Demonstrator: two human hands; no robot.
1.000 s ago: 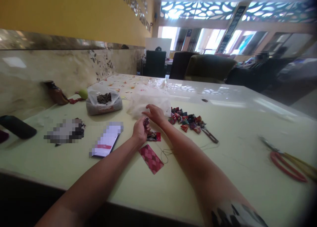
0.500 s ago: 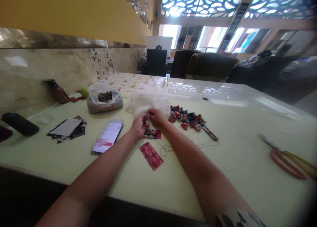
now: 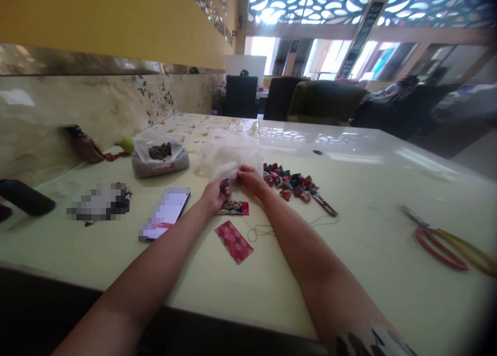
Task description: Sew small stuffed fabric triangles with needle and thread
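Note:
A small dark patterned cloth piece is held in the curled fingers of my left hand. Just to its right, my right hand has its fingers pinched together at the near edge of white stuffing, which looks like loose fluff. Below my hands lies a dark floral fabric strip with a red end. Nearer to me is a pink fabric rectangle with a scale-like pattern. A loose thread runs under my right forearm. Several small stuffed cloth pieces are heaped right of my right hand.
Thread snips lie beside the heap, and large scissors are at far right. Leftward are a phone, a plastic bag of dark bits, a fabric stack, a dark thread cone and a brown bottle.
My right hand has lifted slightly away from the cloth piece toward the white stuffing. My left hand still holds the cloth. The whole view has shifted a little.

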